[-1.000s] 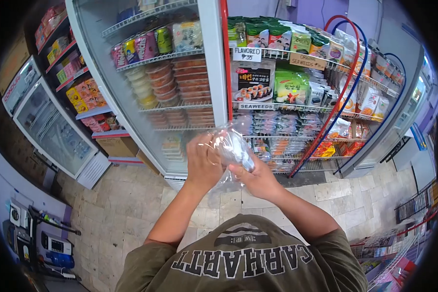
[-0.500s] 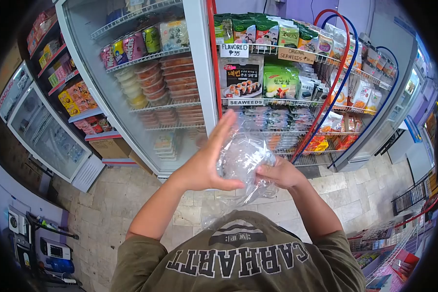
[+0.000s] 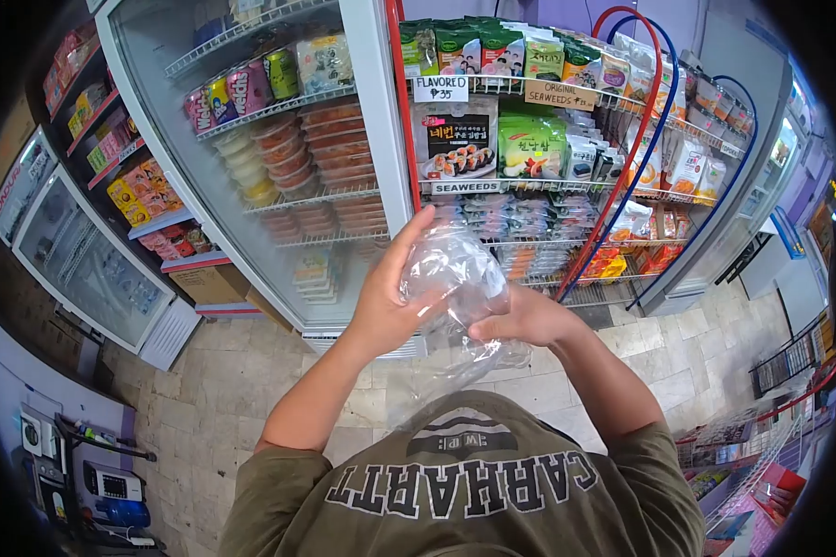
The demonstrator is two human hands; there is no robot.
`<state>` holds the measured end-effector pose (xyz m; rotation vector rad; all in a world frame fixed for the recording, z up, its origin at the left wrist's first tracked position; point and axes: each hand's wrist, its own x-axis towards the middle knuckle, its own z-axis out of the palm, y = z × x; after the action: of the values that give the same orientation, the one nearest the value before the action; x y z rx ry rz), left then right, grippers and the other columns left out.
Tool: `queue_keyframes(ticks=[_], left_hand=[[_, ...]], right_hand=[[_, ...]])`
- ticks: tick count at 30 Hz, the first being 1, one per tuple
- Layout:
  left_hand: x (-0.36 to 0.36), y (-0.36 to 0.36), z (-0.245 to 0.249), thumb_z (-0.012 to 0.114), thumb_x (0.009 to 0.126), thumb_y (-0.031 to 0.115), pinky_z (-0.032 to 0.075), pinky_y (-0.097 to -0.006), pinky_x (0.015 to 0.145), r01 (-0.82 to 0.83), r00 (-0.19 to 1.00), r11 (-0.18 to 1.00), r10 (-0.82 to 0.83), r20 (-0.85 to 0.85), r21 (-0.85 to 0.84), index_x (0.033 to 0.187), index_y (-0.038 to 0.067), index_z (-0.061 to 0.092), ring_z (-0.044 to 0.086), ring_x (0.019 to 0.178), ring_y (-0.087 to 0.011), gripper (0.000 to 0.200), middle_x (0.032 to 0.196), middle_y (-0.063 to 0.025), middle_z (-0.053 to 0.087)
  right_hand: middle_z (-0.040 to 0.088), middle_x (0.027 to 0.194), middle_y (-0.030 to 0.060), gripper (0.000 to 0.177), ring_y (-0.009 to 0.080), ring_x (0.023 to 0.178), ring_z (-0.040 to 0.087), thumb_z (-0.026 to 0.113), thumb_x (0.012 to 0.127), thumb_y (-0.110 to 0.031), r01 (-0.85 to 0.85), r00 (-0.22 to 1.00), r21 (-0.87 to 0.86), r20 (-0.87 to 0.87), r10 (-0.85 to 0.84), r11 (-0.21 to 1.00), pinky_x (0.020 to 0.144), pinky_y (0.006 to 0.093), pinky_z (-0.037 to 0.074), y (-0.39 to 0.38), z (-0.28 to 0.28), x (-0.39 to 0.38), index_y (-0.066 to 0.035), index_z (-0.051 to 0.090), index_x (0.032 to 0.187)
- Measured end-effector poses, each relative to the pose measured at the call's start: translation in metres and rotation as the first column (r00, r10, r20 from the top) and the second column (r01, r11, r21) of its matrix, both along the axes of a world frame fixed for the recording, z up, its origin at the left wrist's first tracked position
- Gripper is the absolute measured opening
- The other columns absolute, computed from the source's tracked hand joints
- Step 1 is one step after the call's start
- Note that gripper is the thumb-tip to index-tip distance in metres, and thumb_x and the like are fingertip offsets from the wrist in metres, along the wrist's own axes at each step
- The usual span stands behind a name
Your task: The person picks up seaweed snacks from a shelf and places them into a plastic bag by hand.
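Note:
A crinkled clear plastic bag is held up in front of my chest, its loose end trailing down toward the shirt. It bulges into a rounded shape at the top; glare keeps me from making out what, if anything, is inside. My left hand cups the bag's left side, with fingers pointing up along it and the thumb seen through the film. On the other side, my right hand grips the bag lower down, thumb pressed on the plastic and the other fingers largely hidden.
Ahead stands a glass-door fridge with drink cans and stacked tubs. Right of it is a wire rack of seaweed packs and snacks. Snack shelves and another cooler are at left. A wire basket stand is at lower right.
My left hand has closed in from beside the bag to cup it, its thumb now showing through the film. The bag and right hand have shifted slightly.

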<state>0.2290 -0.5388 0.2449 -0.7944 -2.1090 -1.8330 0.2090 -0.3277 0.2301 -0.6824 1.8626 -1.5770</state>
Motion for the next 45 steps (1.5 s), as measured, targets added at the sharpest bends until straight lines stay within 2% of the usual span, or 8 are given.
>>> queue_keyframes(ticks=[12, 16, 19, 25, 27, 31, 36, 45], left_hand=[[-0.041, 0.002, -0.012, 0.051, 0.076, -0.006, 0.042, -0.0261, 0.088, -0.547, 0.724, 0.787, 0.616, -0.312, 0.285, 0.121, 0.005, 0.043, 0.052, 0.098, -0.0157, 0.047, 0.108, -0.0089, 0.052], [-0.044, -0.004, 0.000, 0.044, 0.081, -0.002, 0.043, -0.0279, 0.086, -0.537, 0.840, 0.701, 0.500, 0.213, 0.469, 0.118, 0.005, 0.046, 0.055, 0.092, -0.0188, 0.038, 0.101, -0.0115, 0.055], [-0.057, -0.020, -0.020, 0.040, 0.084, 0.010, 0.046, -0.0386, 0.089, -0.180, 0.926, 0.525, -0.194, 0.323, 0.832, 0.124, -0.003, 0.042, 0.055, 0.104, -0.0290, 0.042, 0.116, -0.0207, 0.054], [-0.051, -0.017, -0.036, 0.042, 0.082, 0.000, 0.043, -0.0331, 0.090, -0.081, 0.978, 0.617, -0.103, 0.182, 0.783, 0.114, 0.000, 0.051, 0.056, 0.098, -0.0191, 0.034, 0.105, -0.0101, 0.058], [-0.049, -0.007, -0.031, 0.044, 0.083, 0.002, 0.043, -0.0327, 0.091, -0.174, 0.961, 0.638, -0.055, 0.270, 0.751, 0.114, 0.000, 0.051, 0.056, 0.100, -0.0184, 0.032, 0.106, -0.0097, 0.058], [-0.055, 0.004, -0.037, 0.048, 0.087, 0.010, 0.042, -0.0315, 0.092, -0.320, 0.926, 0.667, 0.070, 0.371, 0.673, 0.115, 0.000, 0.051, 0.055, 0.102, -0.0171, 0.030, 0.111, -0.0089, 0.057], [-0.065, 0.010, -0.035, 0.047, 0.088, 0.010, 0.045, -0.0304, 0.087, -0.261, 0.940, 0.668, 0.010, 0.342, 0.697, 0.117, 0.001, 0.049, 0.055, 0.101, -0.0171, 0.030, 0.110, -0.0090, 0.057], [-0.072, 0.010, -0.036, 0.053, 0.086, 0.012, 0.047, -0.0309, 0.084, -0.220, 0.947, 0.720, -0.006, 0.322, 0.659, 0.111, 0.001, 0.048, 0.056, 0.095, -0.0169, 0.028, 0.103, -0.0074, 0.057]], right_hand=[[0.058, 0.084, 0.0057, 0.060, 0.0082, 0.072, 0.051, 0.066, 0.078, -0.014, 0.061, 0.998, -0.102, 0.008, -0.061, 0.993, 0.062, 0.0243, 0.044, -0.070, 0.004, -0.016, 0.003, 0.037, 0.127], [0.058, 0.075, 0.0053, 0.064, 0.0071, 0.063, 0.051, 0.069, 0.077, -0.019, 0.123, 0.988, -0.086, -0.083, -0.130, 0.989, 0.056, 0.0223, 0.042, -0.085, 0.008, -0.021, 0.004, 0.036, 0.127], [0.057, 0.071, 0.0058, 0.058, 0.0106, 0.060, 0.052, 0.071, 0.076, -0.025, 0.198, 0.950, 0.065, -0.258, -0.175, 0.978, 0.056, 0.0256, 0.043, -0.086, 0.013, -0.030, 0.006, 0.046, 0.118], [0.059, 0.076, 0.0117, 0.038, 0.0218, 0.066, 0.058, 0.071, 0.075, -0.032, 0.153, 0.924, 0.179, -0.374, -0.077, 0.972, 0.062, 0.0345, 0.045, -0.073, -0.017, -0.047, 0.002, 0.060, 0.090], [0.059, 0.091, 0.0160, 0.032, 0.0228, 0.076, 0.059, 0.069, 0.075, -0.024, 0.246, 0.603, 0.070, -0.792, -0.096, 0.967, 0.069, 0.0322, 0.046, -0.071, -0.018, -0.043, 0.001, 0.059, 0.092], [0.057, 0.101, 0.0148, 0.035, 0.0182, 0.086, 0.058, 0.066, 0.075, -0.016, 0.299, 0.621, 0.045, -0.768, -0.158, 0.953, 0.076, 0.0291, 0.045, -0.068, -0.022, -0.047, 0.002, 0.056, 0.104], [0.057, 0.086, 0.0004, 0.028, 0.0078, 0.074, 0.054, 0.071, 0.073, -0.010, 0.295, 0.955, -0.250, 0.036, -0.295, 0.922, 0.065, 0.0222, 0.043, -0.068, -0.010, -0.034, 0.000, 0.056, 0.095], [0.051, 0.058, -0.0029, 0.031, 0.0078, 0.063, 0.049, 0.079, 0.068, -0.024, 0.149, 0.989, 0.070, 0.008, -0.150, 0.986, 0.060, 0.0243, 0.039, -0.061, -0.010, -0.034, -0.004, 0.061, 0.083]])
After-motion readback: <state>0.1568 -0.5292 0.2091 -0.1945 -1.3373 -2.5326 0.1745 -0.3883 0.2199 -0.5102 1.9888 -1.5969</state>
